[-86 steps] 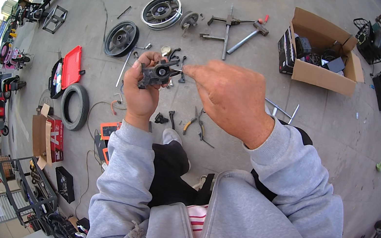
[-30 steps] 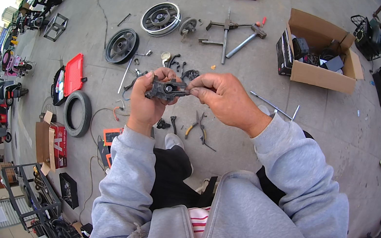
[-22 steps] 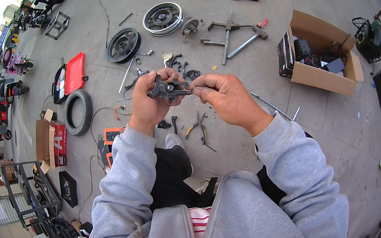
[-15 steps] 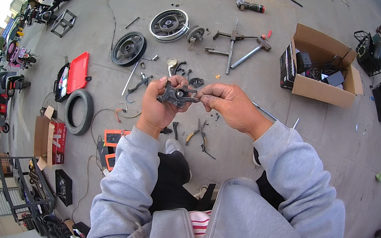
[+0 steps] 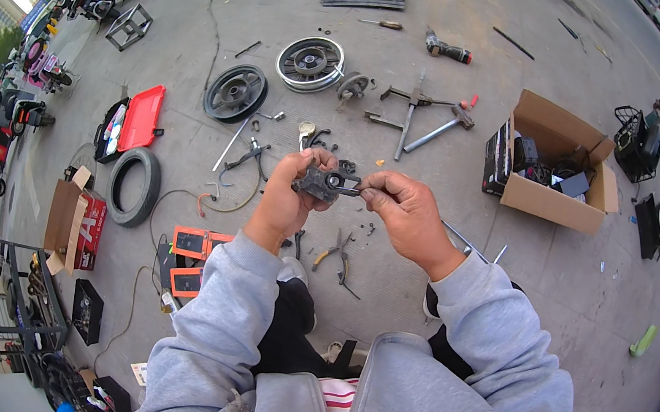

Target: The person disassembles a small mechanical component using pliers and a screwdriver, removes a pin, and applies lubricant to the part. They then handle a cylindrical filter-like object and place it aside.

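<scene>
In front of my chest, my left hand [image 5: 281, 201] is closed round a small dark brake caliper [image 5: 316, 184], which has a round opening and two prongs pointing right. The fingers of my right hand [image 5: 408, 216] pinch a thin metal piece at the prongs' right end; its exact shape is hidden by the fingertips. Pliers [image 5: 338, 250] with yellow-and-black handles lie spread on the ground below the hands. Just beyond my left hand are a gauge with a round pale face [image 5: 306, 129] and several small dark parts.
Two wheel rims, one black [image 5: 236, 93] and one silver-edged [image 5: 309, 65], lie ahead. Farther right are a hammer [image 5: 441, 129], a metal puller frame [image 5: 411, 111], a drill [image 5: 447, 48] and an open cardboard box [image 5: 556, 207]. A tire [image 5: 134, 187] and red toolbox [image 5: 143, 118] lie left.
The view has shifted, so the ground things sit lower in the picture. Both hands keep their grip, and the caliper has turned slightly between them.
</scene>
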`<state>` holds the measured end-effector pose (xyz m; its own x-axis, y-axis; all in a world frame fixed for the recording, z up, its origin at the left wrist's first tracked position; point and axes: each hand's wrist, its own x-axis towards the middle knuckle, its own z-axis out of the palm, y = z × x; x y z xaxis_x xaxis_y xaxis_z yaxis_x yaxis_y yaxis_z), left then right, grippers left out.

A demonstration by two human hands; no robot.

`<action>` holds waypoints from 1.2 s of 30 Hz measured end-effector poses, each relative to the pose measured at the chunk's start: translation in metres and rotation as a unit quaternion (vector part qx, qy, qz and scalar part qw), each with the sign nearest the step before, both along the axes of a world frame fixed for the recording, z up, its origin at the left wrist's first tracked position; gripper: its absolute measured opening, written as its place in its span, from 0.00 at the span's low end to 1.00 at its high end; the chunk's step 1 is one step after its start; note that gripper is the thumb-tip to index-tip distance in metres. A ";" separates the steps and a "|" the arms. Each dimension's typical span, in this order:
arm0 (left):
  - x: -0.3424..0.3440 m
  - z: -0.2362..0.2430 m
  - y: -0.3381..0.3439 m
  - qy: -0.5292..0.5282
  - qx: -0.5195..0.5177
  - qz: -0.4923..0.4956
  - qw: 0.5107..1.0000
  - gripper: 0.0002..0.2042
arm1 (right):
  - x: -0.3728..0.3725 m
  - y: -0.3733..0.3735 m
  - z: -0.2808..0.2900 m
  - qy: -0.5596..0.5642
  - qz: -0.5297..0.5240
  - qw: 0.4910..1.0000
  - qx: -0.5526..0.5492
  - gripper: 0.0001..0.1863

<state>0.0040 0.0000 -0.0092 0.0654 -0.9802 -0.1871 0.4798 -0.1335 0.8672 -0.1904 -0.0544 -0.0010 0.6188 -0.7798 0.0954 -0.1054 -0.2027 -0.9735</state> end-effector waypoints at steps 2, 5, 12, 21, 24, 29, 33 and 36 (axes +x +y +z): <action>0.001 -0.001 0.000 0.014 0.009 -0.013 1.000 0.20 | 0.002 0.001 -0.005 -0.065 0.023 0.988 0.138 0.06; 0.002 -0.004 0.000 0.033 0.019 -0.025 0.999 0.21 | 0.000 0.001 -0.013 -0.100 0.049 0.984 0.138 0.07; 0.001 -0.005 0.000 0.047 0.033 -0.018 0.998 0.18 | 0.004 -0.002 -0.015 -0.091 0.042 0.980 0.171 0.06; -0.006 0.003 0.002 -0.182 -0.034 0.081 0.979 0.14 | -0.008 -0.004 0.012 0.100 -0.066 0.948 -0.296 0.07; -0.005 0.003 0.002 -0.102 -0.047 0.036 0.993 0.17 | -0.010 -0.008 0.010 0.046 0.003 0.993 -0.109 0.06; -0.006 0.003 0.001 0.015 -0.036 -0.021 0.999 0.19 | -0.006 -0.010 -0.001 -0.060 0.058 0.987 0.137 0.06; -0.005 0.003 0.003 -0.039 -0.033 0.011 0.999 0.17 | -0.005 -0.010 0.002 -0.012 0.040 0.998 0.042 0.05; -0.004 0.004 0.004 -0.213 -0.031 0.082 0.973 0.16 | -0.010 -0.009 0.012 0.119 -0.042 0.949 -0.290 0.06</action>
<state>0.0003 0.0039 -0.0050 0.2816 -0.9582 -0.0498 0.0853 -0.0267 0.9960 -0.2005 -0.0637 0.0111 0.6150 -0.6856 0.3894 -0.3472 -0.6789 -0.6469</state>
